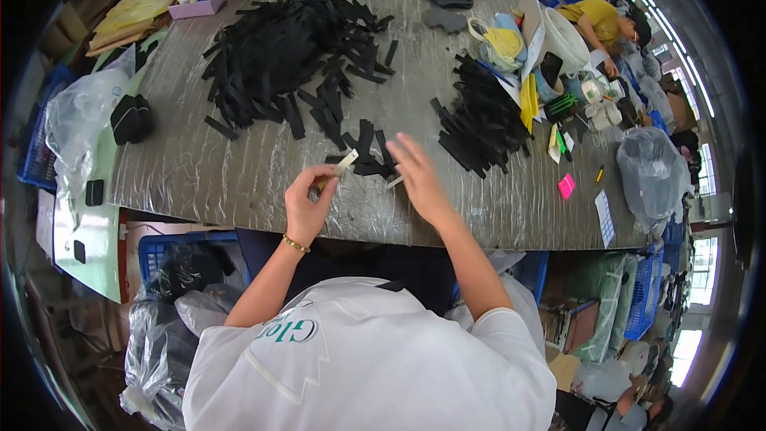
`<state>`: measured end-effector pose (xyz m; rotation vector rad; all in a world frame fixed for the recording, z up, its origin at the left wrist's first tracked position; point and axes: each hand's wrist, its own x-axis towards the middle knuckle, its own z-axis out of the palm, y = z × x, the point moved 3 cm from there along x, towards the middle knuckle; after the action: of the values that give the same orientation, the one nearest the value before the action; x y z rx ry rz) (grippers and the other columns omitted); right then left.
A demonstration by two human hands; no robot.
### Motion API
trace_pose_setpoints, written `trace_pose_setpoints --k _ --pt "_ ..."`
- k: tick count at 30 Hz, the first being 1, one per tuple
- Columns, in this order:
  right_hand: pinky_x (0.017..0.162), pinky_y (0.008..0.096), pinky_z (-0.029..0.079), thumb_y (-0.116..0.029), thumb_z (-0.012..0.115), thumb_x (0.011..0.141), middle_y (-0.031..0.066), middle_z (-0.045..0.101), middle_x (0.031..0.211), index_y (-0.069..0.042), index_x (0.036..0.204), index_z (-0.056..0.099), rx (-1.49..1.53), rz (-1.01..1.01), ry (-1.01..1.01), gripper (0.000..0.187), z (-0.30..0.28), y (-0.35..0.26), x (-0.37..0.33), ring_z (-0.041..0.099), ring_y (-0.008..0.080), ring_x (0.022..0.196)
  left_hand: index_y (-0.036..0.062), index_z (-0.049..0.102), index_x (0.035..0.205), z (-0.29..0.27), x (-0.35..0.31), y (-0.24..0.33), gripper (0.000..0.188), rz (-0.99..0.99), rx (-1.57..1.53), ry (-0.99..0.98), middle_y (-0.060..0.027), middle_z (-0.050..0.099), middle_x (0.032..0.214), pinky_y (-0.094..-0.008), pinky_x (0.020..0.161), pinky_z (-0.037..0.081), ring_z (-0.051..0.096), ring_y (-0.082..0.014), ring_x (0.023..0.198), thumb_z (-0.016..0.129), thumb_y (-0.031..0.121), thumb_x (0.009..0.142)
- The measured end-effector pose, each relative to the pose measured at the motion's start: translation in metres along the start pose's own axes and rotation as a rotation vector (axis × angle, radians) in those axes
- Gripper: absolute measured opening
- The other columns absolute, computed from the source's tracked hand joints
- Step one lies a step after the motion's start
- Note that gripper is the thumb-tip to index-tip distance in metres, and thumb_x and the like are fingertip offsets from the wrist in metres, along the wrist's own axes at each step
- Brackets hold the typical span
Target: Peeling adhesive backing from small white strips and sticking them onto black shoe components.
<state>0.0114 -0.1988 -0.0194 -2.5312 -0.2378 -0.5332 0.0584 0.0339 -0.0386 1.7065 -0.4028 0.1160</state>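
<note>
**Pale strip held up in the left hand, black strips just beyond both hands**

Nearest the camera, a white-shirted back is seen, with both forearms reaching forward over the near edge of the silver, crinkled foil-covered table (183, 175). The left hand (307, 207), with a beaded bracelet at the wrist, is closed around a small pale cream flat strip (345, 162); its fingers are clamped on the strip's lower end, and the strip's long axis is tilted up and to the right, away from the body. The right hand (419, 179) is held just beside it, fingers spread and apart, palm down; a small pale piece may be pinched under the thumb, but this cannot be told for certain.

Directly beyond and between both hands, a small cluster of short black flat strips (365, 152) is laid on the table, touching nothing in either hand. The cluster lies a little nearer the right hand's fingertips than the left's.

Farther off, a large loose heap of black strips (295, 56) is spread to the left, and a second stack of black strips (479, 124) is set to the right.
</note>
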Motion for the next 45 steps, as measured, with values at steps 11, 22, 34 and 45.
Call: trace_pose_setpoints --k 11,22,34,45 --pt "0.077 0.0411 0.048 -0.012 0.071 0.088 0.0100 0.061 0.095 -0.006 0.105 0.066 -0.196 0.038 0.062 0.019 -0.004 -0.016 -0.019 0.061 0.0324 0.088 -0.0002 0.068 0.103 0.003 -0.004 0.002 0.015 -0.064 -0.139 0.064 -0.0085 0.073 0.108 -0.0280 0.085 0.054 0.067 -0.0149 0.092 0.072 -0.002 0.088" --pt "0.071 0.0360 0.045 -0.009 0.074 0.082 0.0038 0.068 0.095 -0.007 0.096 0.072 -0.192 -0.125 0.029 0.015 -0.045 -0.025 -0.073 0.064 0.0228 0.083 0.0023 0.067 0.097 0.055 -0.009 0.055 0.015 0.473 0.332 -0.513 -0.0094 0.069 0.106 -0.0395 0.082 0.055 0.066 -0.0308 0.097 0.069 0.001 0.082" --pt "0.084 0.0403 0.048 -0.023 0.076 0.083 0.0064 0.064 0.102 -0.007 0.102 0.069 -0.027 0.174 -0.020 0.026 -0.035 -0.024 -0.086 0.063 0.0297 0.097 0.0023 0.066 0.097 0.072 -0.006 0.040 0.017 0.554 0.353 -0.681 -0.0102 0.067 0.104 -0.0405 0.089 0.051 0.064 -0.0310 0.100 0.067 0.004 0.080" --pt "0.076 0.0412 0.049 -0.015 0.076 0.085 0.0130 0.061 0.097 -0.002 0.098 0.067 -0.018 0.429 0.191 0.021 -0.029 -0.022 -0.087 0.062 0.0341 0.087 0.0024 0.068 0.103 0.074 -0.025 0.044 0.029 0.546 0.418 -0.587 -0.0100 0.067 0.105 -0.0381 0.085 0.054 0.064 -0.0285 0.097 0.060 0.000 0.075"
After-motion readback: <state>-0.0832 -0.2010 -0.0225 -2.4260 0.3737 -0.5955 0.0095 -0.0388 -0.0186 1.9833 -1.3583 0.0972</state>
